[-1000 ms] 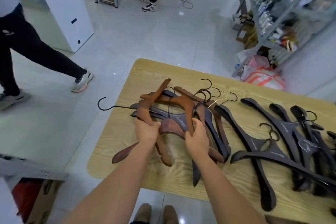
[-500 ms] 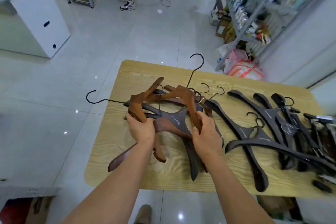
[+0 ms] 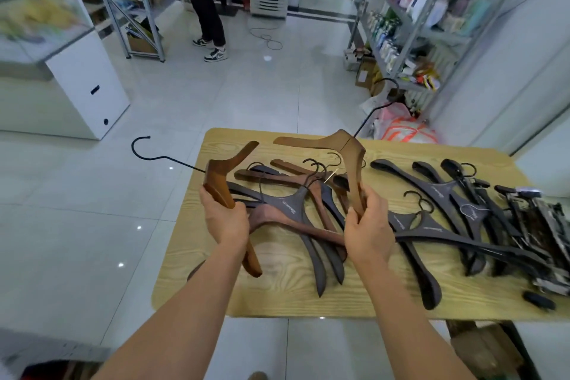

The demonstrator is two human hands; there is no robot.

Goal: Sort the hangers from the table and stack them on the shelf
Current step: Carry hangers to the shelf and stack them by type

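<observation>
My left hand (image 3: 226,219) grips a reddish-brown wooden hanger (image 3: 220,177), lifted off the table, its black hook pointing left. My right hand (image 3: 367,225) grips one arm of a lighter brown wooden hanger (image 3: 348,157), held up with its hook pointing up and right. Below them a pile of brown and dark hangers (image 3: 296,210) lies on the light wooden table (image 3: 277,296). Several black hangers (image 3: 447,194) lie to the right.
A metal shelf rack (image 3: 410,25) with goods stands at the back right, bags at its foot. A white cabinet (image 3: 80,83) is on the left. A person (image 3: 203,0) stands at the far end of the tiled floor. Another rack (image 3: 135,3) stands behind.
Both hands have lifted their brown hangers up off the pile and apart. The view has tilted up, showing more of the room. The walking person at left is out of view.
</observation>
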